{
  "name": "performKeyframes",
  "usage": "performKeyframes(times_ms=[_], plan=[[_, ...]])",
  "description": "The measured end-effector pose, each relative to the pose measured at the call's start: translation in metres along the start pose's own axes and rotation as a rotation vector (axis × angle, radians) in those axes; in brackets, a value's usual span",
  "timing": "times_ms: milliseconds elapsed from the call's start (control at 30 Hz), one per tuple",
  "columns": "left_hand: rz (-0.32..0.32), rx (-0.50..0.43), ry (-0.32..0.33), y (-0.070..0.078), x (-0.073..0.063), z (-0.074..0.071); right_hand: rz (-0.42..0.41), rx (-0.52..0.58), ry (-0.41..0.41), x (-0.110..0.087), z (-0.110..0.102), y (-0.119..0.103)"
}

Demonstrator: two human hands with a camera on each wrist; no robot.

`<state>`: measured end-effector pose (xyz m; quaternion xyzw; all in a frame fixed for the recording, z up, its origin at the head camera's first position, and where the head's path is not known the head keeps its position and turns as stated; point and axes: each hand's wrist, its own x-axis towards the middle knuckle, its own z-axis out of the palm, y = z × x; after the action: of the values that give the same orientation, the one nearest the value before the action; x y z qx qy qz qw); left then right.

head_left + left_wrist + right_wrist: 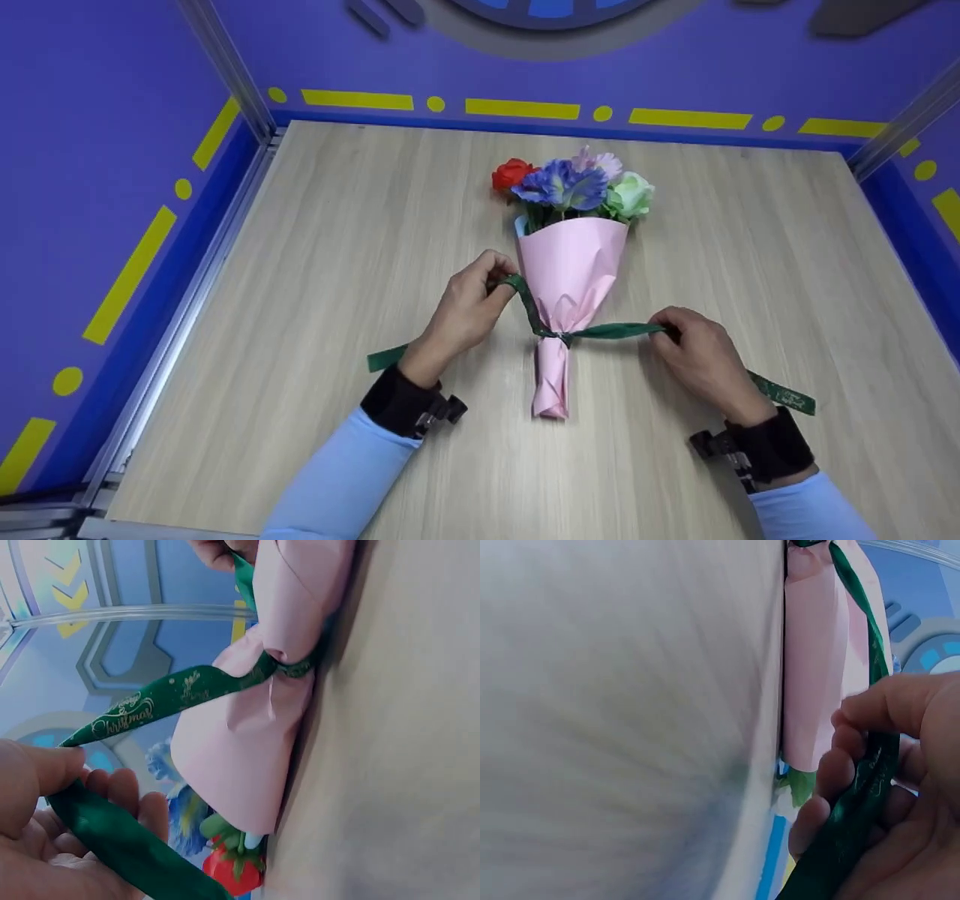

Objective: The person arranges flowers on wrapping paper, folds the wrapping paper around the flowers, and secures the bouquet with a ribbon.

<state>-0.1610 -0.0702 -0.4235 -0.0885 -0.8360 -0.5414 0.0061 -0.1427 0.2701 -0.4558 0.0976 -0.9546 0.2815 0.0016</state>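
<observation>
A bouquet of artificial flowers (564,184) in pink wrapping paper (574,259) lies on the table, blooms pointing away. Round its narrow waist runs a dark green ribbon (611,331) with gold lettering, crossed at the front. My left hand (469,304) pinches one length of the ribbon between thumb and fingers, left of the wrap; its tail hangs past the wrist. To the right, my right hand (697,356) pinches the other length, drawn out nearly straight from the waist. In the left wrist view, printed ribbon (165,699) stretches from the thumb to the paper.
The wood-grain table (360,225) is bounded by blue panels (420,52) with yellow marks and metal posts at the corners. Red, blue, pink and pale green blooms spread from the wrap's top. A black camera band (401,401) sits on each wrist.
</observation>
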Motion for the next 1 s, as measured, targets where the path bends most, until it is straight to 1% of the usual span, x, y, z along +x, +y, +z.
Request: performKeyframes(times_ms=[133, 300, 400, 567, 667, 733, 833, 933, 1000], plan=[[-0.007, -0.096, -0.021, 0.006, 0.003, 0.01, -0.009, -0.013, 0.089, -0.001, -0.002, -0.003], [-0.028, -0.151, -0.059, 0.011, 0.005, 0.021, 0.05, 0.021, 0.168, 0.002, -0.007, -0.01], [-0.035, -0.155, -0.072, 0.013, 0.006, 0.025, 0.083, 0.045, 0.176, 0.005, -0.013, -0.015], [-0.015, -0.14, -0.104, 0.018, 0.005, 0.03, 0.1, 0.108, 0.122, 0.013, -0.025, -0.025], [0.015, -0.102, -0.109, 0.02, 0.005, 0.032, 0.07, 0.124, 0.096, 0.017, -0.032, -0.033], [0.037, -0.07, -0.104, 0.021, 0.005, 0.032, 0.033, 0.113, 0.103, 0.02, -0.035, -0.038], [0.064, -0.023, -0.089, 0.021, 0.006, 0.032, -0.042, 0.076, 0.154, 0.023, -0.038, -0.045], [0.063, -0.006, -0.085, 0.022, 0.006, 0.03, -0.108, 0.051, 0.227, 0.026, -0.039, -0.05], [0.057, 0.004, -0.088, 0.023, 0.006, 0.03, -0.135, 0.042, 0.273, 0.028, -0.04, -0.054]])
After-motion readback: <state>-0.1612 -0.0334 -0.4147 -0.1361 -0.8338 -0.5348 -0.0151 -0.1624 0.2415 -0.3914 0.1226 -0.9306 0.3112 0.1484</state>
